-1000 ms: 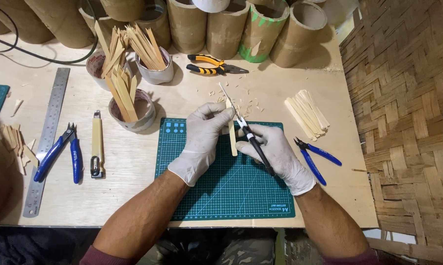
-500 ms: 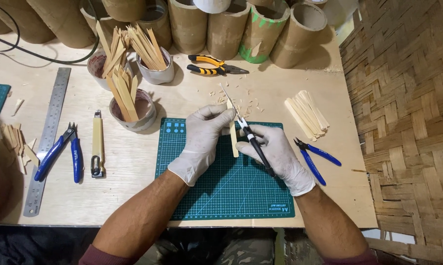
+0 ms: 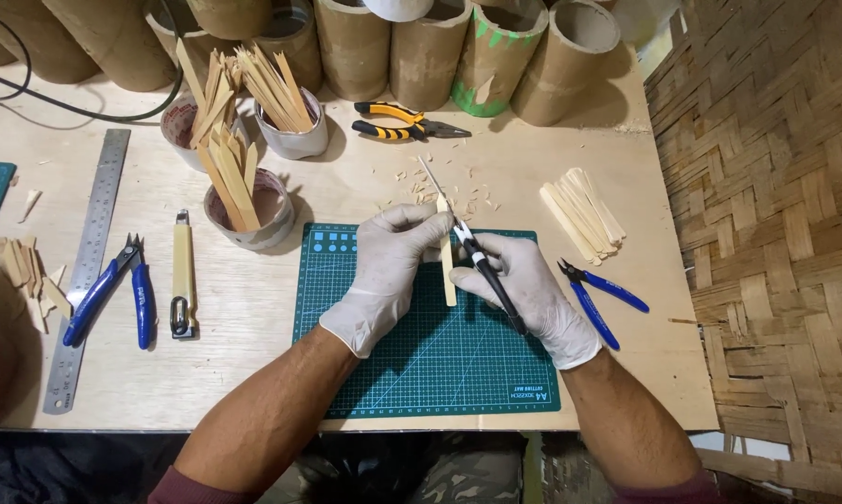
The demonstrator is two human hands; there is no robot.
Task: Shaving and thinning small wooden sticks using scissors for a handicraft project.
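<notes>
Both hands are in white gloves and working right over the top edge of the green cutting mat (image 3: 421, 355), which I'll use as the anchor for everything else. The left hand (image 3: 384, 275) is pinching a thin wooden strip (image 3: 448, 275) near its upper end, and the strip runs down onto the mat, roughly upright in the view. The right hand (image 3: 528, 289) is wrapped around a black-handled craft knife (image 3: 486, 271), gripping it like a pen, with the blade tip up against the top of the strip. The knife handle angles down and to the right across the mat.

Just above the mat's top edge there's a scatter of little wood shavings (image 3: 440, 187) on the table (image 3: 365, 187).

- Right of the mat: a pair of blue-handled cutters (image 3: 603, 299) lying close by, and above them a loose bundle of pale wooden strips (image 3: 582, 213).
- Above the mat, further back: yellow-and-black pliers (image 3: 398, 121), then a row of cardboard tubes (image 3: 421, 47) along the back of the table.
- Up and left of the mat: three small cups (image 3: 258, 210) stuffed with more strips, the nearest one just off the mat's top left corner.
- Left of the mat: a cream-handled tool (image 3: 182, 275) lying lengthwise, then another pair of blue-handled pliers (image 3: 113, 294), then a long steel ruler (image 3: 90, 271) set at a slight tilt.
- Far left: a small pile of offcuts (image 3: 24, 271).
</notes>
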